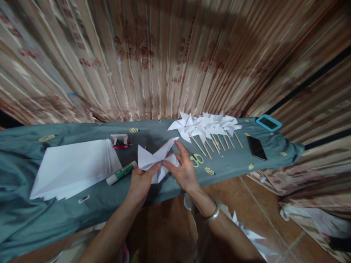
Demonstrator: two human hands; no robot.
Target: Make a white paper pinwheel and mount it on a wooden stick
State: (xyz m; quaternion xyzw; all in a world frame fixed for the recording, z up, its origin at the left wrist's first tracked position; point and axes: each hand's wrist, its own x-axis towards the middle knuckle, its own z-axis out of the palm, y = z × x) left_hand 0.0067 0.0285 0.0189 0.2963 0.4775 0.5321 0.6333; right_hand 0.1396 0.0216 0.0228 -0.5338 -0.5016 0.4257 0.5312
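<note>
A smooth silvery bangle [214, 214] circles the right wrist, and beyond it pointed white paper shapes [257, 239] show low down against the brown tiled floor [246, 201]. Both hands grip a paper pinwheel [160, 156] just above the near part of the worktop [93, 212], which wears a creased blue-green cloth with yellow oval motifs. The left hand [139, 184] and right hand [188, 175] pinch it, thumbs meeting at its middle; the right index finger stretches along an upper blade. The pinwheel is plain matt white — crisp, pointed blades flaring from a gathered centre, with no stick visible on it.

Beside the left hand lies a cylindrical green-and-white glue stick [122, 173], its end near a fanned stack of white paper [75, 166]. Scissors [196, 160] with pale green looped handles rest by the right hand. Farther back sit a small open red box [120, 141] of dark bits, overlapping pinwheels [205, 125] on slim wooden sticks [197, 145], a glossy black phone [257, 148] and a blue-rimmed device [268, 122]. Behind hangs a pleated beige curtain [164, 62] with reddish flowers.
</note>
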